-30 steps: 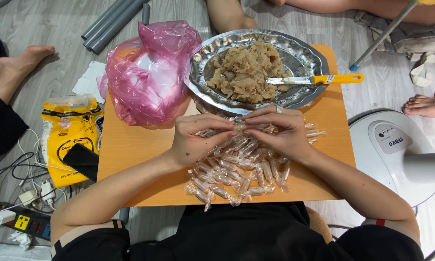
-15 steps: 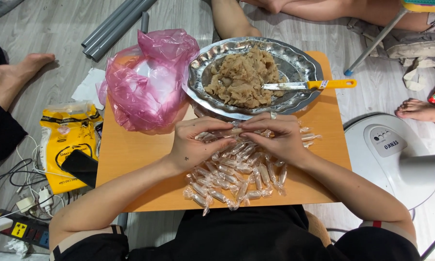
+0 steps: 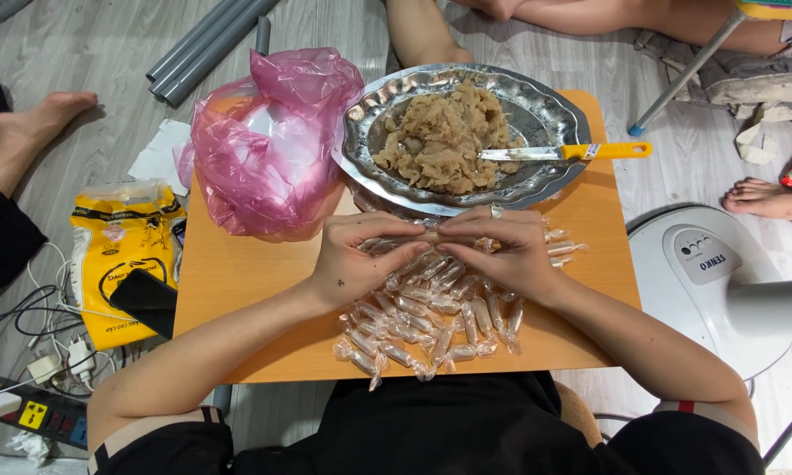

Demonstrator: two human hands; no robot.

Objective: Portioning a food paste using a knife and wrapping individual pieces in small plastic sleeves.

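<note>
Head view looks down past a black-clothed lap to a low orange-brown table (image 3: 237, 290), where a heap of small sweets twisted in clear wrappers (image 3: 431, 317) lies nearest the person, spread across the table's near middle. Just above that heap the two hands meet. Left hand (image 3: 361, 259) and right hand (image 3: 506, 251) each have the fingers curled and pressed together, fingertips turned toward one another, pinching the two ends of one clear-wrapped candy (image 3: 431, 236) held between them over the pile; a ring shows on a right finger. Beyond the hands, touching the far part of the table, sits a round embossed metal tray (image 3: 545, 114) carrying a mound of pale brown sticky candy paste (image 3: 440, 136), with a yellow-handled knife (image 3: 580, 151) lying across its right rim, blade resting on the paste. Beside the tray on the left stands a crumpled pink plastic bag (image 3: 264, 145). Off the table to the left, a yellow packet (image 3: 119, 246) lies on the floor with a black phone (image 3: 145, 302) partly on it, cables and a power strip (image 3: 35, 413) nearer. To the right sits a white fan base (image 3: 704, 264). Farther out, other people's bare feet (image 3: 35, 123) rest on the grey floor, near grey pipes (image 3: 202, 44).
</note>
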